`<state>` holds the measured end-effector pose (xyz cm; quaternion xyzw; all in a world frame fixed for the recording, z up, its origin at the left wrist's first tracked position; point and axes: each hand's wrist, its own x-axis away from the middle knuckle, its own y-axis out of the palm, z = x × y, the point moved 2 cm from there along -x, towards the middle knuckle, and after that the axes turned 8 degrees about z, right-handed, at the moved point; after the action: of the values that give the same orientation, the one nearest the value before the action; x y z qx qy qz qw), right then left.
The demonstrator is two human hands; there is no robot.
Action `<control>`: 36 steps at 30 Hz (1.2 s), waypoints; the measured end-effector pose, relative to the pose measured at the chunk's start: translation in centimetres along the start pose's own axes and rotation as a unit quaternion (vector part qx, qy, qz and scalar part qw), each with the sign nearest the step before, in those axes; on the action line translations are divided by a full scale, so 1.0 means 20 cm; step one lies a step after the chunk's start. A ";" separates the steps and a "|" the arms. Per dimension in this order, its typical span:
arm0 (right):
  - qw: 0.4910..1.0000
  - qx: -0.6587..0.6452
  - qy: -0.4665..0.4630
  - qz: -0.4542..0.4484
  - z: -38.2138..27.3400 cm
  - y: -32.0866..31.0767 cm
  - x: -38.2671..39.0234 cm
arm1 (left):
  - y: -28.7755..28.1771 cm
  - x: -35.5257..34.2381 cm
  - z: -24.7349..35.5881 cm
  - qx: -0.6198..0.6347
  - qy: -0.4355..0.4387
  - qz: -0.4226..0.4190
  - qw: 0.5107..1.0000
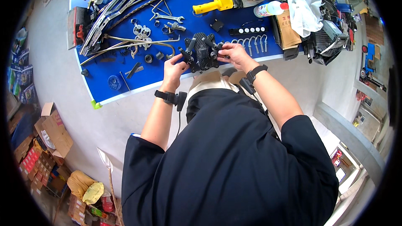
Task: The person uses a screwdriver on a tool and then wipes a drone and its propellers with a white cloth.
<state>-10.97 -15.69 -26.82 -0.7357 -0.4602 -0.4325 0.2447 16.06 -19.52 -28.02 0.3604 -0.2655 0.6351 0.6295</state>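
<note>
At the table's near edge lies a black device with a carbon-fibre pattern (pixel 204 54) and stubby jointed arms, like a small folding drone. My left hand (pixel 172 73) is closed at its left side, thumb and fingertips on one of its arms (pixel 185 55). From the right, my right hand (pixel 236 55) pinches the arm on the other side. A black band with a small box is strapped to each wrist. Bent metal rods (pixel 142 41) reach close to my left fingers. Several metal hooks (pixel 253 43) lie just beyond my right hand.
The blue-topped table (pixel 144 73) carries a yellow power tool (pixel 217 0), a wrench (pixel 167 17), a black power strip (pixel 248 30), a spray can (pixel 271 9) and a white plastic bag (pixel 305 12). A round blue container (pixel 114 82) sits front left. Cardboard boxes (pixel 54 131) stand on the floor.
</note>
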 end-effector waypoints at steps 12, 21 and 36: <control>1.000 -0.016 0.023 0.009 0.00 0.02 0.00 | -0.01 -0.02 0.03 -0.016 -0.013 -0.032 0.999; 1.000 0.012 -0.009 0.003 0.00 0.00 -0.02 | -0.02 -0.01 0.06 -0.008 -0.018 -0.064 0.998; 0.994 0.062 -0.084 0.008 -0.03 -0.10 0.05 | 0.11 0.01 -0.04 -0.122 0.129 -0.056 0.983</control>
<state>-12.79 -14.85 -25.79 -0.7565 -0.4992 -0.3377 0.2537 13.74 -19.00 -28.14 0.2105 -0.2370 0.6028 0.7322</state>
